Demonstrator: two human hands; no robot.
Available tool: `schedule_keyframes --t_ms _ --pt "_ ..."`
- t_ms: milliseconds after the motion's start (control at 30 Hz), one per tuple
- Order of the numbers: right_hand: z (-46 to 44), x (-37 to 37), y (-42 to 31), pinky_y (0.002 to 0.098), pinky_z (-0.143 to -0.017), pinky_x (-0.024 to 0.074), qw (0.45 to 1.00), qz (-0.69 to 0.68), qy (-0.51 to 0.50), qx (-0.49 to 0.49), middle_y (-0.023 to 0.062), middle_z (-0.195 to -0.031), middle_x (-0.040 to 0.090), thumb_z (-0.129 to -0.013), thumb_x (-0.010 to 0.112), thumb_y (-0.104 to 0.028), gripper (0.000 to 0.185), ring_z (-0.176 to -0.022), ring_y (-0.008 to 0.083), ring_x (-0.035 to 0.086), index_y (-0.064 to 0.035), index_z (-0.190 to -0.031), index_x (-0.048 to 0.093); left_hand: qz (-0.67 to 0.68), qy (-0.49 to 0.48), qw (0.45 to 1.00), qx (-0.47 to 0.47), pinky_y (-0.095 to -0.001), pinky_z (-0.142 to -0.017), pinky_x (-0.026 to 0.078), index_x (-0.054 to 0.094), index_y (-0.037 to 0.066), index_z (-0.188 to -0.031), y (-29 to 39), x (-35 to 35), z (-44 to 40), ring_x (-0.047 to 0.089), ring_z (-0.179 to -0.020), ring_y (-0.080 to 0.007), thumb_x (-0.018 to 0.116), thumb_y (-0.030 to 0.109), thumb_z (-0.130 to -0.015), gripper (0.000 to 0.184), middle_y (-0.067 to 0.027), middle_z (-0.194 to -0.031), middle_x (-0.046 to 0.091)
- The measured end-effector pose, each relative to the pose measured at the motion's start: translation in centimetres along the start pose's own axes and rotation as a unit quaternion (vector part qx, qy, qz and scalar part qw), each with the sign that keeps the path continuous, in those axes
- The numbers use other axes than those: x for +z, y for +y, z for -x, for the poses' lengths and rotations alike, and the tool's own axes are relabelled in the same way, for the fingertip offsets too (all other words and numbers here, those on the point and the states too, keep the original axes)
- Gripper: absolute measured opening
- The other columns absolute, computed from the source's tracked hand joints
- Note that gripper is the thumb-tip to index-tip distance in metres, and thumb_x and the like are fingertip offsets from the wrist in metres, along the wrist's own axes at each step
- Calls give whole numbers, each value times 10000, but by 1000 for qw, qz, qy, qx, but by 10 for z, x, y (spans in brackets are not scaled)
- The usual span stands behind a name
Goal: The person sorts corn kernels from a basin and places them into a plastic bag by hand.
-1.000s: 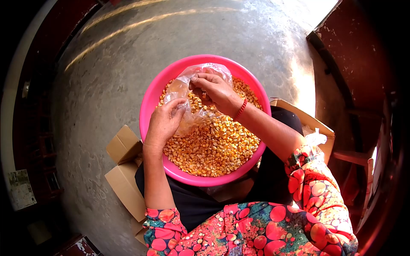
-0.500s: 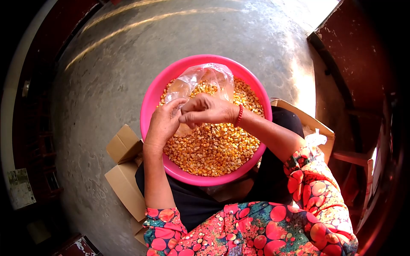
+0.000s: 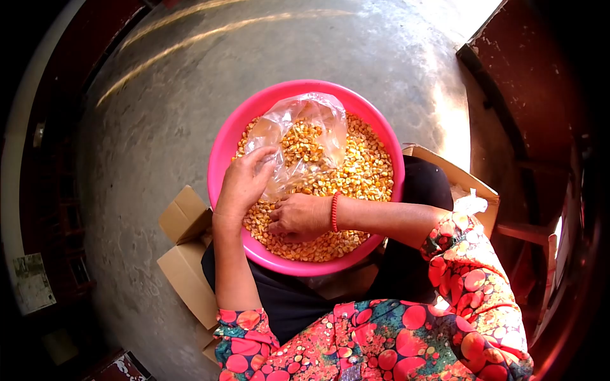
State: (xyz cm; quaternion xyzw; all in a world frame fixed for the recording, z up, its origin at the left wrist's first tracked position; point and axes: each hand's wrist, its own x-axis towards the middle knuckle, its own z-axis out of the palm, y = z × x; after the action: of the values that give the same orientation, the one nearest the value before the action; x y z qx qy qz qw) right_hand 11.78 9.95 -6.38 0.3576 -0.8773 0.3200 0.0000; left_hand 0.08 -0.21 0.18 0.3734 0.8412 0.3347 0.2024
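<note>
Right hand (image 3: 300, 217): lower than before, on the kernels (image 3: 318, 247), fingers curled; grip unclear.
Left hand (image 3: 240, 181): still at the bag (image 3: 270, 131), apparently pinching its edge.

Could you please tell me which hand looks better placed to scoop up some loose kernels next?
Probably the right hand: it is low over the loose kernels, fingers pointing down at them, whereas the left hand is at the edge of the clear plastic bag.
</note>
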Motion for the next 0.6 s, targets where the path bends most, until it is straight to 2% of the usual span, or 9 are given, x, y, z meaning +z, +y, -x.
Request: schedule_keyframes --t_ms 33,100,233,300,333,367,433,467,600 --pt "0 0 0 447 -696 473 1000 0 0 0 121 -794 604 -764 597 -259 190 -780 318 603 -94 -853 628 -1 0 1000 0 -290 -708 486 628 44 -1116 0 -1 0 603 -751 -141 593 95 -831 292 -120 -953 679" --pt "-1 -3 -1 458 -600 482 997 -33 -58 29 160 -678 592 -782 587 -252 192 -660 351 602 -72 -840 620 13 0 1000 -7 -359 -798 494 635 55 -1078 2 -2 0 644 -906 -316 592 160 -830 273 -187 -975 651" --pt "-2 -18 -10 464 -580 475 996 -46 -52 63 181 -636 583 -806 569 -241 188 -634 365 595 -58 -818 610 20 8 1000 3 -360 -798 494 636 53 -1075 -2 -1 0 643 -905 -318 592 162 -830 272 -187 -977 651" --pt "-3 -28 -13 462 -591 470 984 -154 36 77 202 -662 587 -819 549 -197 156 -647 388 584 -51 -799 603 14 11 1000 7 -361 -795 495 635 55 -1077 -4 0 1 642 -906 -320 591 169 -833 274 -187 -979 650" --pt "-6 -27 -11 440 -592 470 971 -220 66 70 148 -653 605 -837 543 -181 162 -608 336 593 -38 -784 596 14 11 1000 7 -361 -795 495 635 55 -1077 -3 0 1 642 -906 -320 591 169 -833 274 -187 -979 650" --pt "-8 -23 -9 440 -592 470 971 -220 66 70 148 -653 605 -837 543 -181 162 -608 336 593 -38 -784 596 19 8 1000 0 -362 -793 496 634 56 -1080 -1 -1 1 641 -908 -321 591 171 -834 275 -187 -978 650" --pt "-18 -35 -15 312 -489 414 856 -490 129 100 7 -597 517 -906 519 -214 208 -500 159 503 -44 -791 557 23 3 1000 -8 -362 -791 497 633 57 -1082 0 -2 1 640 -910 -322 591 173 -834 277 -187 -977 651" --pt "-10 -47 -16 217 -447 316 776 -587 20 230 -72 -597 419 -945 499 -284 274 -499 43 373 -68 -785 554 21 3 1000 -6 -363 -789 498 632 57 -1084 -1 -1 1 640 -909 -322 590 173 -835 278 -185 -977 652" --pt "-7 -53 -5 184 -410 222 706 -667 -35 236 -78 -576 395 -955 495 -338 309 -470 13 317 -87 -788 561 16 2 1000 -5 -366 -785 499 631 60 -1088 -3 1 -2 642 -902 -323 588 171 -836 278 -182 -976 653"
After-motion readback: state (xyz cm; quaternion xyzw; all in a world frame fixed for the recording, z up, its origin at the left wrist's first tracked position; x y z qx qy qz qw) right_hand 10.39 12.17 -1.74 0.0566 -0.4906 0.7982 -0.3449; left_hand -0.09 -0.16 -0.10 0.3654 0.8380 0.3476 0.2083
